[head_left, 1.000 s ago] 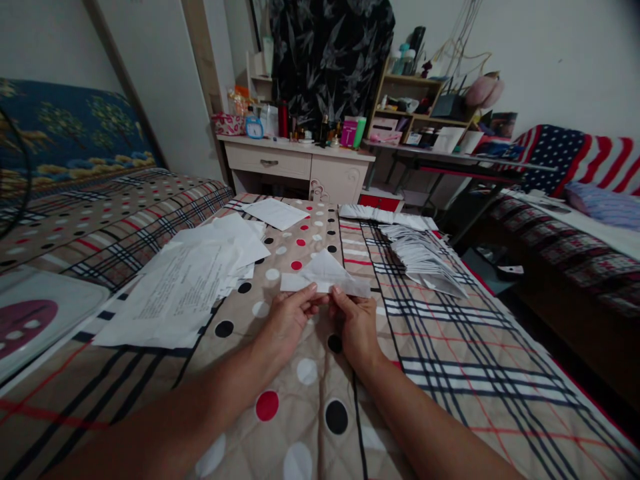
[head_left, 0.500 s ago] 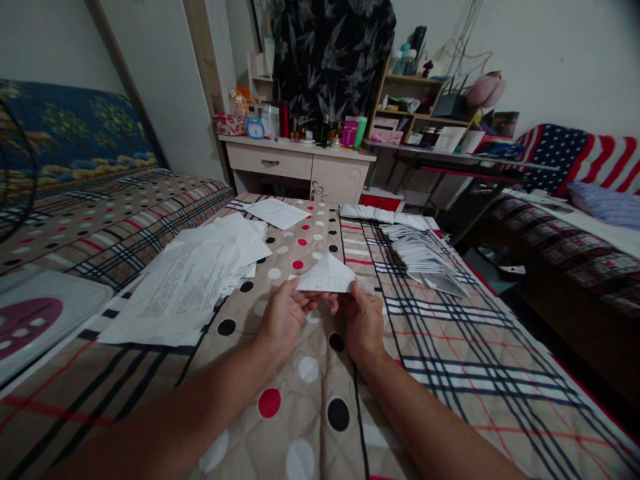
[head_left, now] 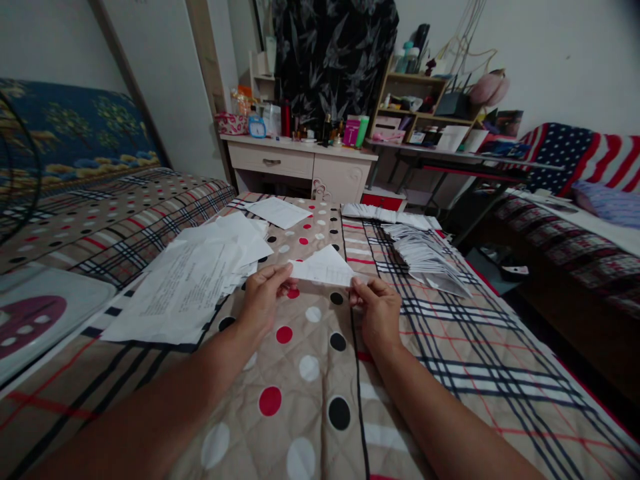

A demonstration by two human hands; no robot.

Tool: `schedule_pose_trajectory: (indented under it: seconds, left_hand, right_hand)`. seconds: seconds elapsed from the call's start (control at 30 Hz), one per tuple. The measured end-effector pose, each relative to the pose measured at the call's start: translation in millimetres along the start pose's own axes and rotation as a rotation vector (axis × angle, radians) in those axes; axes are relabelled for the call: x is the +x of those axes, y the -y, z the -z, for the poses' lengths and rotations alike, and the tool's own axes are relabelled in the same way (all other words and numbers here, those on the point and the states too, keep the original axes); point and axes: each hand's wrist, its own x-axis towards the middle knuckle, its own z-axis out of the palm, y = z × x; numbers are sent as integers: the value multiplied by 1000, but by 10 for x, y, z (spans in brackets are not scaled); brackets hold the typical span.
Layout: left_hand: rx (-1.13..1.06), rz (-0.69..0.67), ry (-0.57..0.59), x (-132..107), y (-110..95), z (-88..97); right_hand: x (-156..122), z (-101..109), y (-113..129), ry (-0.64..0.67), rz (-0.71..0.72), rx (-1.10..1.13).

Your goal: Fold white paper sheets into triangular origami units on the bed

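Note:
A folded sheet of white paper [head_left: 324,267], with a triangular top and a straight lower edge, is stretched between my two hands above the bedspread. My left hand [head_left: 267,290] pinches its left corner between thumb and fingers. At the opposite corner, my right hand [head_left: 376,303] grips the paper the same way. To the left lies a loose pile of white sheets [head_left: 185,287], the top one printed with text. On the right sits a row of folded white papers [head_left: 425,257], packed close together, with another white folded row [head_left: 390,216] behind it.
The patterned bedspread [head_left: 310,400] lies under everything. A single white sheet [head_left: 279,213] rests farther back. At the left edge is a white item with a purple print [head_left: 35,320]. Beyond the bed stand a white dresser [head_left: 295,163] and a cluttered desk [head_left: 450,152].
My hands have moved apart toward the paper's two ends, and its lower edge is now wider and tilted slightly down to the right.

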Motion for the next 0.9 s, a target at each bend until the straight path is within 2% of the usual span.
schedule_pose_trajectory:
  seconds: [0.2, 0.33, 0.43, 0.5, 0.6, 0.73, 0.8, 0.9]
  left_hand:
    - [50, -48, 9, 7, 15, 13]
    - [9, -116, -55, 86, 14, 67]
    - [-75, -102, -88, 144, 5, 96]
    - [-151, -74, -84, 151, 3, 88]
    - [-242, -50, 48, 108, 9, 46]
    - [-183, -54, 278, 20, 22, -6]
    - [-137, -64, 315, -6, 26, -19]
    - [-107, -79, 296, -21, 25, -29]
  right_hand:
    - [14, 28, -12, 51, -84, 23]
    - [-52, -1, 9, 137, -72, -180]
    - [-103, -30, 32, 215, -55, -292]
    - [-119, -45, 33, 237, -89, -279]
    - [-118, -50, 10, 210, -153, -166]
    - [-111, -44, -15, 185, -190, -87]
    - [-117, -51, -9, 195, -206, -88]
    - [-132, -71, 14, 206, -220, -92]
